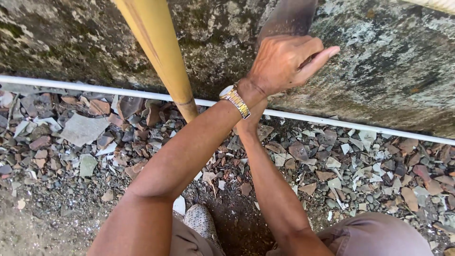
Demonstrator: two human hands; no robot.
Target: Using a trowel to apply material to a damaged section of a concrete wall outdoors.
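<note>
Colours, wall-side ground
Yellow bamboo pole [159, 52]; white pipe [95, 88]; gold-and-silver wristwatch [234, 100]; grey, lichen-mottled wall [393, 61]; grey-brown rubble [85, 137].

The blade [288, 18] is a broad, flat, brownish metal piece, blurred in this view. It rises straight up from the closed left hand [284, 64] and runs out of the top edge, lying close against the mossy wall; its handle is probably hidden inside the fist.
</note>
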